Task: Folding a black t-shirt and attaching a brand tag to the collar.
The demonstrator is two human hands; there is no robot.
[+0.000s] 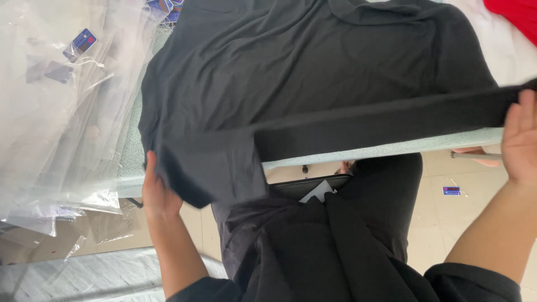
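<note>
A pale green table [391, 150] is seen from above, and most of it is covered by a black garment [291, 72] spread across it, with the near part of the fabric hanging over the front edge. To the left, a heap of clear plastic bags [61, 106] is piled, with small blue tags among them. A strip of red cloth [517, 14] is seen at the upper right corner. The garment's lower left corner is gripped by the left hand [158, 193], whose fingers are hidden under the fabric. Its folded band is held stretched to the right by the right hand [520, 137], the palm pressed against the cloth's end with fingers curled around it.
</note>
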